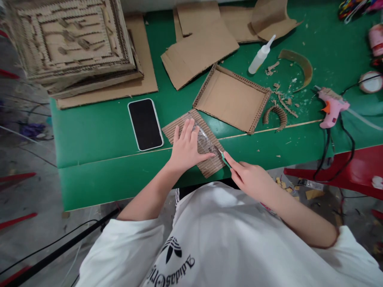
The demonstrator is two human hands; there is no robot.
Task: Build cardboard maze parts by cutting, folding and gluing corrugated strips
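A piece of corrugated cardboard (172, 124) lies ribbed side up at the table's near edge. Across it runs a clear ruler (204, 137), pressed down by my left hand (187, 145) with its fingers spread. My right hand (243, 173) is closed around a green-handled craft knife (225, 158). The knife's blade meets the cardboard beside the ruler's lower end. Just beyond sits a shallow cardboard tray (233, 97) with ribbed walls, its near left corner close to the corrugated piece.
Left of my hands lies a phone (145, 124). Stacked cardboard panels (80, 44) fill the back left, and loose sheets (200, 48) the back. A glue bottle (261, 56), cardboard strips (299, 63), scraps and a pink glue gun (332, 105) with a cord lie to the right.
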